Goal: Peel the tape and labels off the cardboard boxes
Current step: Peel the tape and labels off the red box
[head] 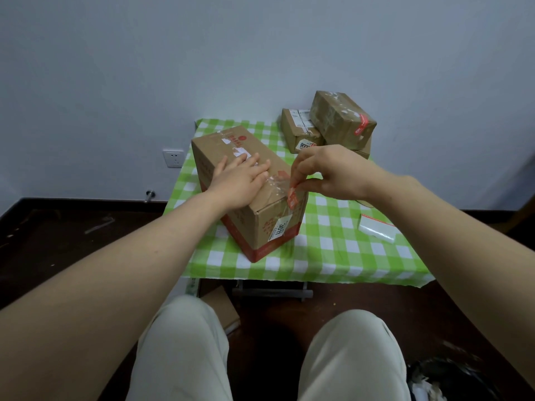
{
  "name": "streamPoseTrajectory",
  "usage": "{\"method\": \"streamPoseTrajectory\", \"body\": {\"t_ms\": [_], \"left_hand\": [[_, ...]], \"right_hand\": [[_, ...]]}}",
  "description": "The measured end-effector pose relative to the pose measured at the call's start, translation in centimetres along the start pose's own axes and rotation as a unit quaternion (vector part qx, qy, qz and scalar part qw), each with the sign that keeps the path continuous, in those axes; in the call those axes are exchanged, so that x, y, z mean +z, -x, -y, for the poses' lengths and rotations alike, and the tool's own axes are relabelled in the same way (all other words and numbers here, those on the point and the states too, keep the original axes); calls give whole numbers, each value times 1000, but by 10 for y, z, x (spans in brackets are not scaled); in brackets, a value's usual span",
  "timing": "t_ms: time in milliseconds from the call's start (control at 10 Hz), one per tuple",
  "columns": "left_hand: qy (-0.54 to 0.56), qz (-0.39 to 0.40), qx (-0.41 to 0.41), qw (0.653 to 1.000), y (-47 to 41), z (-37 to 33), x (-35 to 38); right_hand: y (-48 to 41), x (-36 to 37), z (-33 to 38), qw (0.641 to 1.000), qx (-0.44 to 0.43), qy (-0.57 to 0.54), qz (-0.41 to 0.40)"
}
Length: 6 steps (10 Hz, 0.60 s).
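On the worktop point(333, 250): a long cardboard box point(208, 151) is laid askew on the green checked cloth.
Left grip point(240, 180): the fingers are spread flat and pressed on the box's top.
Right grip point(333, 175): thumb and fingers are pinched on a strip of tape point(293, 196), clear with a red end, at the box's near top edge.
Label point(280, 227): white, stuck on the box's near end face.
Far right corner: smaller boxes point(341, 120) are stacked together.
Right side: a white packet point(376, 228) is laid apart from the box.

Head-worn view, forward and downward.
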<state>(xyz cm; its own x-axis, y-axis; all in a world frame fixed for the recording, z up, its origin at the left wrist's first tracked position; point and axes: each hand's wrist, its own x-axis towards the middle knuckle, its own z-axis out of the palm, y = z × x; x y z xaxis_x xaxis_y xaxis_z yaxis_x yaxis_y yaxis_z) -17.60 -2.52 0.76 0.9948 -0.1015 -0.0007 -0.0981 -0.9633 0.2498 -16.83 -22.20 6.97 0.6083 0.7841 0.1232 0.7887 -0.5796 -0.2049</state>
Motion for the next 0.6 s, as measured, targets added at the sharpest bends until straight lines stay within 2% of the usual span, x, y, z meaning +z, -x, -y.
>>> {"method": "streamPoseTrajectory", "body": {"t_ms": [200,600], "left_hand": [[2,3,-1,1000,0,-1,0],[0,6,-4,1000,0,-2,0]], "right_hand": [[14,6,-2,998,-15,-12,-58],[26,14,-9,994,-46,-24,-100]]}}
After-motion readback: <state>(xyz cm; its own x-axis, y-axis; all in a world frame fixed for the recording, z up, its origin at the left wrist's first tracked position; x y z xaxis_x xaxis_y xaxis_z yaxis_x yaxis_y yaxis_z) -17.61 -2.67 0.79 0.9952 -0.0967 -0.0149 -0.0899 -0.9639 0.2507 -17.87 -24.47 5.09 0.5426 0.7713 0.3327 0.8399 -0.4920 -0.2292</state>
